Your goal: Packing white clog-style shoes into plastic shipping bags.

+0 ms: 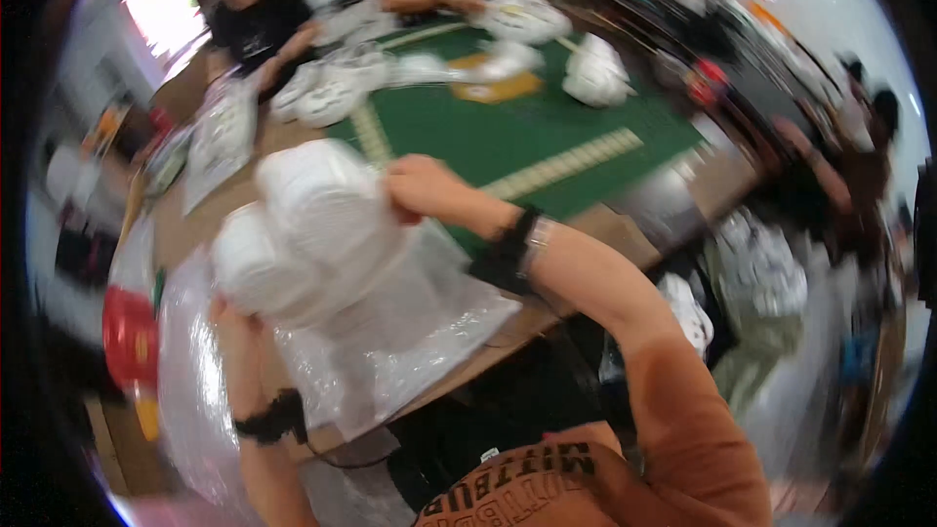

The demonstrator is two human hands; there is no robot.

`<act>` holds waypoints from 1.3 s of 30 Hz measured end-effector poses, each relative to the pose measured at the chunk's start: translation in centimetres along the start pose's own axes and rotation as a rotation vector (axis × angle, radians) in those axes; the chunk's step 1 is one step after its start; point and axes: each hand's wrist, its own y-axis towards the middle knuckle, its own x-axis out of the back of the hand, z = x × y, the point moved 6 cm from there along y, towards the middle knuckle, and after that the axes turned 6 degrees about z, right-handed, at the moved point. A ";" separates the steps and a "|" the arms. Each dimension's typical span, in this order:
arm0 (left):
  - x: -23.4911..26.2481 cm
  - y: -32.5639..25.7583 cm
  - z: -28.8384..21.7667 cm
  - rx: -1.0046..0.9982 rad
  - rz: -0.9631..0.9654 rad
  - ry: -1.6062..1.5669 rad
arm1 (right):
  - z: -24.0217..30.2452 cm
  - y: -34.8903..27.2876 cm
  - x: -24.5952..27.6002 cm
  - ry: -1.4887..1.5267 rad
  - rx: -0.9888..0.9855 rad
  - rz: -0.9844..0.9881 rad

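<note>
Head view: right hand [422, 187] and left hand [226, 317] are both gripping a white fan [312, 229] over the desk's [595, 224] near edge, fingers closing on it above clear plastic wrap [390, 332].

Left hand [232, 317] mostly hidden behind white bundle [312, 229] (motion-blurred).

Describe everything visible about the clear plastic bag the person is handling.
The clear plastic bag is thin, glossy and crinkled, hanging open-ended over the wooden table edge. White moulded items, blurred by motion, fill its upper part. The right hand grips it at the top; the left hand supports it from below, mostly hidden behind the film.
</note>
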 end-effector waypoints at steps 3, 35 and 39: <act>1.6 2.7 -3.7 -0.162 0.025 0.242 | 4.3 0.2 1.4 -0.007 0.157 0.005; -6.5 4.5 -17.2 -0.469 0.182 0.570 | 16.6 -1.1 9.8 -0.240 0.230 -0.023; -6.4 6.5 -19.8 -0.556 0.086 0.251 | 20.2 -0.4 11.9 -0.090 0.473 -0.241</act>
